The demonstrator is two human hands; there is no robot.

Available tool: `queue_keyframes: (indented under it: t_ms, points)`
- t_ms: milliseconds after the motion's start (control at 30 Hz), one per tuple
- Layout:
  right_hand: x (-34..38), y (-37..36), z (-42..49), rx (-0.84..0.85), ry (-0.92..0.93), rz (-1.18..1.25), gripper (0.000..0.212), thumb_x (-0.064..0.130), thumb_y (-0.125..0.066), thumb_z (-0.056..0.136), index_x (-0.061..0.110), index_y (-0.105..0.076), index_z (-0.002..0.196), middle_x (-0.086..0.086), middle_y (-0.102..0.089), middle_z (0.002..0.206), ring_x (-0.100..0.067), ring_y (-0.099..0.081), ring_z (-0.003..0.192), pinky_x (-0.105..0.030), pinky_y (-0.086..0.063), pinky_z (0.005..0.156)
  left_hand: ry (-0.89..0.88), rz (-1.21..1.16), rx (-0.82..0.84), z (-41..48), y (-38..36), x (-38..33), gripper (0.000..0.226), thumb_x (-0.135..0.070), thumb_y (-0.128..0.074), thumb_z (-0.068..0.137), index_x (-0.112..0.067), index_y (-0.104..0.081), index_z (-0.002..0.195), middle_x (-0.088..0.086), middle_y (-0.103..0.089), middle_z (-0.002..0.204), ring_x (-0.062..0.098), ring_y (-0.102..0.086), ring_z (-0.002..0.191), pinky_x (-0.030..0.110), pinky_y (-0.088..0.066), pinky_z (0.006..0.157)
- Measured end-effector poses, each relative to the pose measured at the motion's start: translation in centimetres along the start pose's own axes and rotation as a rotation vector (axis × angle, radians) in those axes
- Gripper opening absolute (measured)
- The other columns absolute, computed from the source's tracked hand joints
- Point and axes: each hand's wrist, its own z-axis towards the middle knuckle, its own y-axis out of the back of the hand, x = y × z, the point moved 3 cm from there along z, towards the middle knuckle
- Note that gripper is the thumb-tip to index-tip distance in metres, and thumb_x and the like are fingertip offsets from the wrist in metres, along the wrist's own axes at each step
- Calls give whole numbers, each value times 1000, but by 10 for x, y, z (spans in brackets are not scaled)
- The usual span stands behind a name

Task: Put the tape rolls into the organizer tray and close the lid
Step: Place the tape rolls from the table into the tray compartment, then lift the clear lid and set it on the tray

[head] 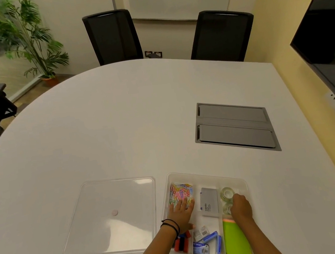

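A clear organizer tray sits at the near edge of the white table. Two clear tape rolls lie in its far right compartment, one behind the other. My right hand rests over that compartment with its fingers curled, touching the nearer roll; whether it grips it is unclear. My left hand lies flat, fingers spread, on a bag of coloured paper clips in the far left compartment. The clear lid lies flat on the table left of the tray.
The tray also holds a grey box, staple boxes, green sticky notes and red and black items. A grey cable hatch is set in the table far right. Black chairs stand behind; a dark screen hangs right.
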Motion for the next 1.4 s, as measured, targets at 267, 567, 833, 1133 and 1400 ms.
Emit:
queue_keyframes:
  t_ms: [267, 567, 833, 1133, 1400]
  points:
    - [5, 9, -4, 54, -8, -98, 8, 5, -53, 90, 4, -57, 95, -19, -62, 113, -31, -62, 102, -31, -50, 78, -7, -13, -16, -1, 1, -2, 83, -31, -53, 94, -14, 7, 148, 17, 6, 159, 34, 4, 147, 55, -4, 119]
    - [37, 30, -23, -59, 97, -134, 24, 20, -47, 93, 9, -56, 112, -10, -63, 116, -25, -62, 101, -27, -48, 75, -112, -140, -242, -12, 22, 10, 74, -22, -55, 92, -17, -8, 149, 13, -22, 156, 30, -30, 139, 42, -30, 115]
    - [130, -3, -81, 149, 570, 323, 19, 14, -52, 91, 16, -64, 106, -3, -66, 110, -10, -58, 88, -21, -47, 77, 29, -393, -659, -60, 57, 111, 53, -23, -46, 98, -19, -25, 146, 6, -34, 152, 20, -34, 139, 32, -30, 113]
    - [191, -86, -112, 478, 686, 52, 34, 22, -48, 95, 13, -46, 128, -12, -39, 137, -23, -46, 122, -30, -37, 103, 361, -731, -741, -137, 17, 253, 59, -13, -54, 94, -11, -26, 146, 14, -36, 150, 29, -36, 137, 39, -29, 114]
    - [198, -129, -116, 531, 477, -206, 46, 13, -41, 96, 7, -26, 139, -27, -27, 144, -35, -45, 124, -38, -41, 102, 636, -961, -547, -173, -36, 322, 60, -12, -55, 93, -3, -25, 145, 27, -34, 146, 40, -37, 134, 48, -30, 113]
